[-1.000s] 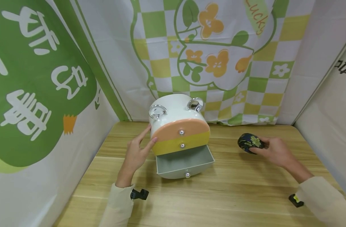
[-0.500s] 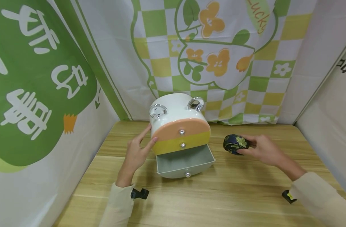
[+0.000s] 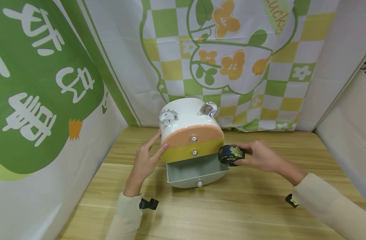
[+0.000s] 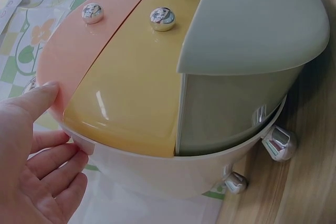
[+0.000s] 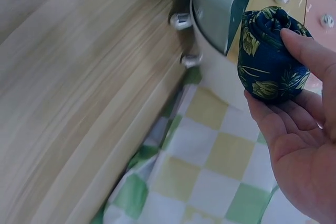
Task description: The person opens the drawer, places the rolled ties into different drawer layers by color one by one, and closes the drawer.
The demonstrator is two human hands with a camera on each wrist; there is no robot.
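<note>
The table (image 3: pixel 230 206) carried a white cabinet (image 3: pixel 185 113) with three drawer fronts: peach (image 3: pixel 191 135) on top, yellow (image 3: pixel 188 150) in the middle, and a grey-green drawer (image 3: pixel 194 171) at the bottom, pulled out and showing nothing inside. The cabinet stood on small chrome feet (image 4: pixel 278 142), so a sideways knock could have slid or rocked it on the smooth wood.

The left hand (image 3: pixel 145 160) lay against the cabinet's left side, fingers straight, thumb (image 4: pixel 37 100) touching the edge of the peach front. It only pressed and gripped nothing, so it would probably have given little hold if the cabinet had been pushed from the right.

The right hand (image 3: pixel 259 155) held a dark blue roll (image 3: pixel 230 155) of leaf-patterned cloth, thumb over its top and fingers curled beneath. The roll was in the air at the drawer's right corner, close to the yellow front, and not yet over the open space.

From there the likeliest slip looked like the roll catching the drawer's side wall or the yellow front and dropping onto the table. The roll also seemed tall against the shallow drawer; lying proud, it might have jammed under the yellow front on closing. A loosened grip could have let the cloth unroll.
</note>
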